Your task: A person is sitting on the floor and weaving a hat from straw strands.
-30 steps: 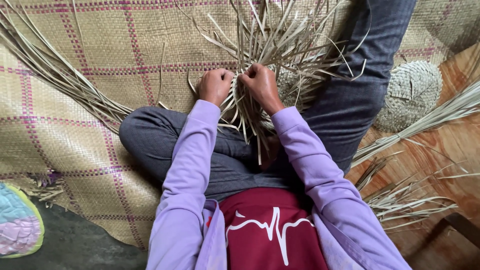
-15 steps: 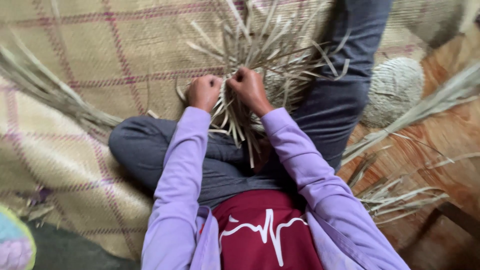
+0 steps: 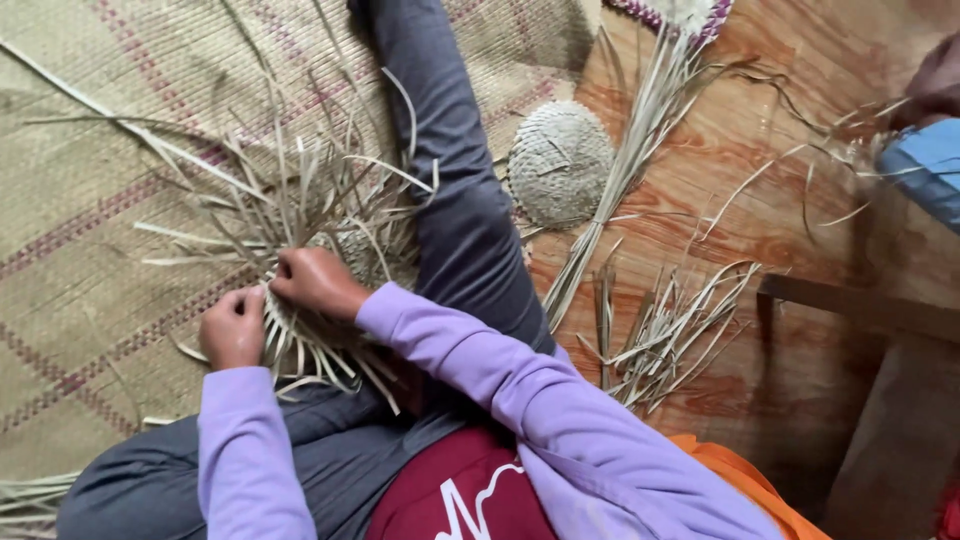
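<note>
The person is sitting on a woven floor mat with both hands working on a half-woven piece of dried leaf strips, which is lying against the lap just at nine o'clock of the outstretched leg in grey trousers. The left hand is curling into a loose fist, pinching the strips at the piece's seven o'clock edge. The right hand is pressing down at its centre, fingers closing over the woven part. Loose strip ends are fanning out from the piece toward twelve and nine o'clock. At two o'clock of the hands, beyond the leg, a finished round woven disc is lying on the wooden floor, touching a long bundle of strips. A smaller heap of strips is resting at three o'clock.
</note>
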